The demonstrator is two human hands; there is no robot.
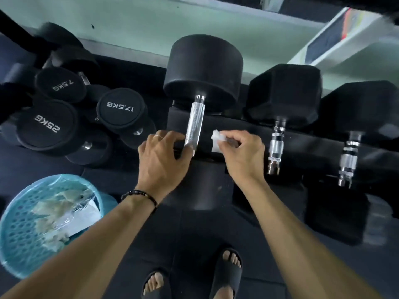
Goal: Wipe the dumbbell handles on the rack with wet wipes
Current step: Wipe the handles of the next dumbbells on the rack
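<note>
My right fingers (225,140) are pinched on a wet wipe (217,141) — thumb and forefinger curled round a crumpled wad, most of it bunched inside my right hand (241,156). The wipe sits just beside the knurled handle (195,124), not touching it. My left hand (160,160) has its fingers curled onto the near end of that handle, steadying it; I can't tell how far they wrap underneath.

Handling, as I judge it:
- Wipe is soft, limp, damp. No stiffness, so it needs spreading over my fingers and wrapping round the bar, not dabbing with the wad.
- Handle is rigid steel, knurled, so grippy; the wipe will probably drag and snag.
- Big round dumbbell (203,70) looks heavy. It won't lift casually, may roll on the rack (244,128) — hence the left hand bracing it.
- Best hold: grip the wipe round mid-handle, slide end to end, twist.

Further out: two hex dumbbells to my right, the nearer handle (276,145) and the farther handle (348,158), both unwiped as far as I can see. Loose round dumbbells (121,108) are stacked on the floor left. Teal basket (19,229) at lower left holds crumpled wipes.
</note>
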